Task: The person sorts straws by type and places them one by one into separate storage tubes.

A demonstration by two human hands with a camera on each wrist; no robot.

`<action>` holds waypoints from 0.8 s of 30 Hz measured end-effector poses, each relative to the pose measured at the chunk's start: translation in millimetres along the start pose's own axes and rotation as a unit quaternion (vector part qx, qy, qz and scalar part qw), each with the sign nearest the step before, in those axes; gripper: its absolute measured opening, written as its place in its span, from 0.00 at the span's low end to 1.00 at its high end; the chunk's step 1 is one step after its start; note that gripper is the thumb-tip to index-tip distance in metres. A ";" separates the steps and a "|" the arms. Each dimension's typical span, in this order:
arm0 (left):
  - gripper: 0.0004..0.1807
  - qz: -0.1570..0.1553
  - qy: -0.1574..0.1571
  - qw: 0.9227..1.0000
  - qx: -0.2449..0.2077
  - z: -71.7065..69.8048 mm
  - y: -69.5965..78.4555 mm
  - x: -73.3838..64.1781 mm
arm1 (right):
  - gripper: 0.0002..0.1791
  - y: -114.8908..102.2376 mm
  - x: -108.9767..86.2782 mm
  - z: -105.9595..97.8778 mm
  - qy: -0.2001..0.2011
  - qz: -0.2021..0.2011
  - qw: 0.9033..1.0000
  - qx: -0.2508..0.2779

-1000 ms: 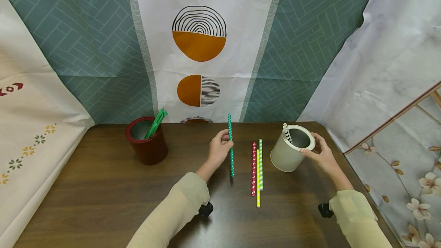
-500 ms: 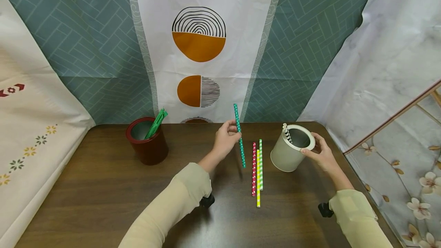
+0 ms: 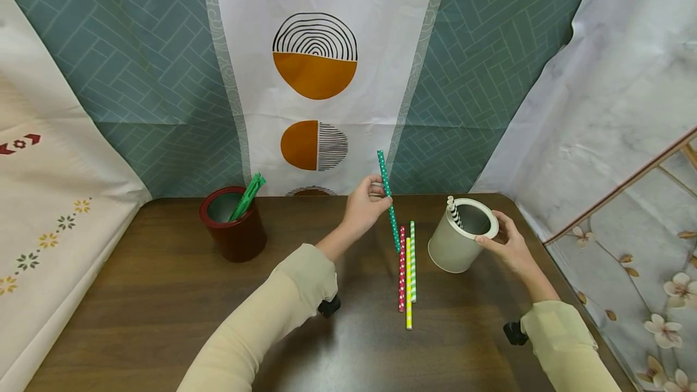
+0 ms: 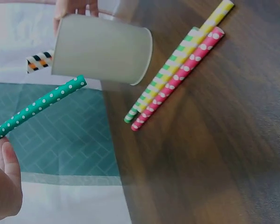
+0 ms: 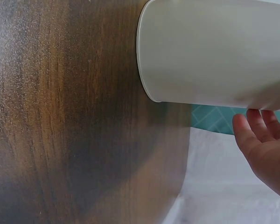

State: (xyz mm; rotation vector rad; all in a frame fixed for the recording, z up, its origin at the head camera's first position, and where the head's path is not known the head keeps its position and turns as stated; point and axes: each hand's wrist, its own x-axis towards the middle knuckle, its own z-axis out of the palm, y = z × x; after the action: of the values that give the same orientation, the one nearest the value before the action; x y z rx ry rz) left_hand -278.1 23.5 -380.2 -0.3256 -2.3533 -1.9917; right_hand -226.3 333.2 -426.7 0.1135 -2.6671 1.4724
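Pinched in my left hand (image 3: 363,207) is a teal paper straw (image 3: 393,222) with white dots, held tilted above the table. In the left wrist view, the straw's (image 4: 42,103) lower end points toward the cream canister. My right hand (image 3: 510,245) grips the rim of that cream canister (image 3: 453,248), thumb in front and fingers behind. Black-and-white striped straws (image 3: 454,213) lean inside it. Between the hands lie a red dotted straw (image 3: 402,277), a yellow dotted straw (image 3: 409,301) and a green striped straw (image 3: 413,271), side by side. The right wrist view shows the canister's side (image 5: 210,51).
A dark red canister (image 3: 236,238) stands at the left back, with a green object (image 3: 247,198) that looks like wrapped straws leaning in it. The brown wooden table (image 3: 163,307) ends at a patterned cloth backdrop (image 3: 163,156).
My left hand has moved right and farther back with the teal straw, whose upper end now tilts left. The right hand and the cream canister have stayed put.
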 end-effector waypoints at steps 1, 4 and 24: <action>0.19 0.001 0.001 1.000 -0.001 1.0 2.0 0.4 | 0.38 0.2 -0.1 0.0 0.000 0.000 1.000 0.001; 0.17 0.007 0.004 1.000 -0.005 4.8 8.2 1.0 | 0.38 1.0 0.0 0.2 0.001 0.000 1.000 0.006; 0.16 0.009 0.035 0.995 -0.094 38.0 45.7 4.3 | 0.38 0.1 0.1 0.4 0.003 0.001 1.000 0.007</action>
State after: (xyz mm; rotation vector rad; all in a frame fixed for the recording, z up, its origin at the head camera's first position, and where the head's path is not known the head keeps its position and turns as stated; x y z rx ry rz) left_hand -269.9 68.2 -341.7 -0.2787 -2.1204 -2.1831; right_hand -226.4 332.9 -427.0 0.1075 -2.6535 1.4912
